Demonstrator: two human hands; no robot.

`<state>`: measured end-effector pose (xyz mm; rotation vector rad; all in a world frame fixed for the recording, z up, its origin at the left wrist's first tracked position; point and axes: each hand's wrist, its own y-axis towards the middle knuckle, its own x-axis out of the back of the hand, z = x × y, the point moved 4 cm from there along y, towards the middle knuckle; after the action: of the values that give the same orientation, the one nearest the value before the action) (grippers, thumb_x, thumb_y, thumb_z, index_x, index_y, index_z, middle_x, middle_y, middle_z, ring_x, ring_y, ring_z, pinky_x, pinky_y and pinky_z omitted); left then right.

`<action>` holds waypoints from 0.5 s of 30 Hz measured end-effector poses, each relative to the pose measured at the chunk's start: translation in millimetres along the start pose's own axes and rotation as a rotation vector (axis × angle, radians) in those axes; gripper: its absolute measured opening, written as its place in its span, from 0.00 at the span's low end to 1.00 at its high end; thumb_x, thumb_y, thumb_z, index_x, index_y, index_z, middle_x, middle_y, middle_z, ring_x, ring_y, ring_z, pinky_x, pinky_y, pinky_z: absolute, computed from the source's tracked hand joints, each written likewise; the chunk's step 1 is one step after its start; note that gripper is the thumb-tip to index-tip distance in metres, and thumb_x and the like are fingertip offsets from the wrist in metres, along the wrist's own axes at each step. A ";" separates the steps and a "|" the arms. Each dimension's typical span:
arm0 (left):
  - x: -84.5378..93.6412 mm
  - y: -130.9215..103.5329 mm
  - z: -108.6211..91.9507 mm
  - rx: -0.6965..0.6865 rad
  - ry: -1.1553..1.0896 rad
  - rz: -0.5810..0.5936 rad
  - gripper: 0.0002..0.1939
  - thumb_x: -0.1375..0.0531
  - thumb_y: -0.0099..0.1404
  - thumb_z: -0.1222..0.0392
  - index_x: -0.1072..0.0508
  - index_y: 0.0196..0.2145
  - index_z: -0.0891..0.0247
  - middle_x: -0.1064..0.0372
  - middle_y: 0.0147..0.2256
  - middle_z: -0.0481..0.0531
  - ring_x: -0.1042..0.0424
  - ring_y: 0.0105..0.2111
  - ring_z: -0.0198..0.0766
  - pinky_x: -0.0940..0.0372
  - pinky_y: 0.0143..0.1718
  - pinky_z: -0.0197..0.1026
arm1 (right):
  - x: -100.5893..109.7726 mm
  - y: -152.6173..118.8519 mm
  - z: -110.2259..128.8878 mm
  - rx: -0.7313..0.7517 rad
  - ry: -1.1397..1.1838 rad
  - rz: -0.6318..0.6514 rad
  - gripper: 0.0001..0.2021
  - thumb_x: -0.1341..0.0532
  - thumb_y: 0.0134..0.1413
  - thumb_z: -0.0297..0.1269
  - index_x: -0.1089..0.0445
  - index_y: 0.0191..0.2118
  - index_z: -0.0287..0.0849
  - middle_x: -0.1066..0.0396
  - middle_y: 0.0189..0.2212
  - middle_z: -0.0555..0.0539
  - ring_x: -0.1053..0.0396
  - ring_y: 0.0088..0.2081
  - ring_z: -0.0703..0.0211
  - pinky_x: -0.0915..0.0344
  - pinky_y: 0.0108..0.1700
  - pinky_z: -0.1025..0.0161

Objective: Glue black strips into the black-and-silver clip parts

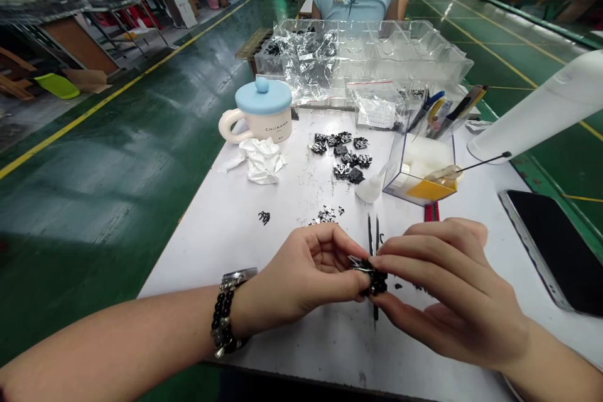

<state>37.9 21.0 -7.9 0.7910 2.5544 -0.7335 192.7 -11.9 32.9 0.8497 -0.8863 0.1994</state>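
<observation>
Between my two hands is a small black part [372,277] with shiny thin pieces on it. My left hand [315,270] pinches its left side between thumb and fingers. The fingertips of my right hand [452,295] close on its right side. Dark tweezers [370,229] lie on the white table behind the part, tips pointing away from me. A pile of small shiny pieces [326,214] sits just beyond my left hand. Farther back is a group of black parts [347,157]. A few black curved pieces [264,218] lie to the left.
A lidded mug [264,110] and crumpled tissue [262,162] stand back left. A clear box with pens [421,166], a white nozzle [371,188], a white cylinder [541,107] and a phone [558,251] are right. Clear trays [400,69] line the back; a person sits beyond.
</observation>
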 end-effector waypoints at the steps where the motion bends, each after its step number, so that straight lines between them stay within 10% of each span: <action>1: 0.2 0.0 0.5 0.004 -0.010 0.004 0.12 0.31 0.50 0.67 0.29 0.31 0.67 0.28 0.23 0.47 0.28 0.23 0.29 0.35 0.28 0.31 | 0.2 0.2 -0.9 0.002 0.004 -0.001 0.11 0.36 0.53 0.32 0.32 0.43 0.42 0.28 0.35 0.47 0.36 0.38 0.54 0.45 0.39 0.52; 15: -5.4 1.6 -3.5 0.024 -0.319 0.340 0.11 0.33 0.54 0.65 0.30 0.34 0.65 0.25 0.34 0.55 0.25 0.34 0.36 0.33 0.34 0.37 | -10.4 1.9 -16.3 -0.234 0.555 0.048 0.13 0.40 0.57 0.32 0.35 0.48 0.47 0.37 0.38 0.45 0.36 0.41 0.56 0.32 0.38 0.60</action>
<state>42.4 21.9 -3.1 0.9956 2.0648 -0.7132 194.9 3.0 20.7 0.5134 -0.3975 0.3462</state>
